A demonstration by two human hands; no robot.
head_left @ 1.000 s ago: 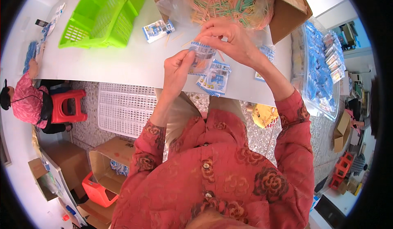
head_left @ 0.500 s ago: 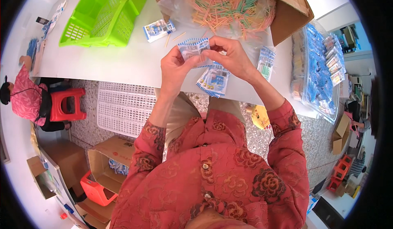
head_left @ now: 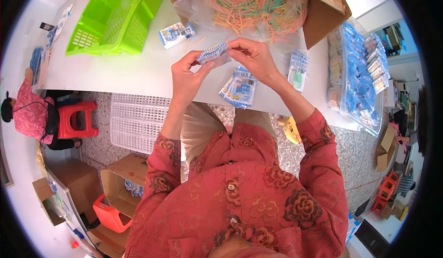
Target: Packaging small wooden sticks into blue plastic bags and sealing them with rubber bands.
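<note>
Above the table's near edge, a small blue-and-white striped clear plastic packet [head_left: 214,54] is stretched between my two hands. My left hand [head_left: 187,77] pinches its left end between thumb and fingers. At the other end, my right hand [head_left: 254,60] grips the packet's edge, its thumb and fingertips closed. The packet is tilted, so what lies inside cannot be made out. Just below, overlapping flat packets [head_left: 240,88] rest on the tabletop. Another packet [head_left: 298,70], showing something green inside, lies right of my right hand. A printed packet [head_left: 176,34] lies farther left, near loose thin sticks [head_left: 198,41].
Beyond my hands, a cardboard box [head_left: 328,16] holds a plastic bag of pink, yellow and green sticks [head_left: 249,9]. A green basket [head_left: 113,23] stands left; a clear tub of packets [head_left: 357,80] stands right. Below are a white crate [head_left: 138,119], a red stool [head_left: 76,119] and a seated person [head_left: 32,110].
Both hands have shifted slightly left with the packet. It has tipped from facing me to a flatter, narrower angle, and the hands are a little farther apart.
</note>
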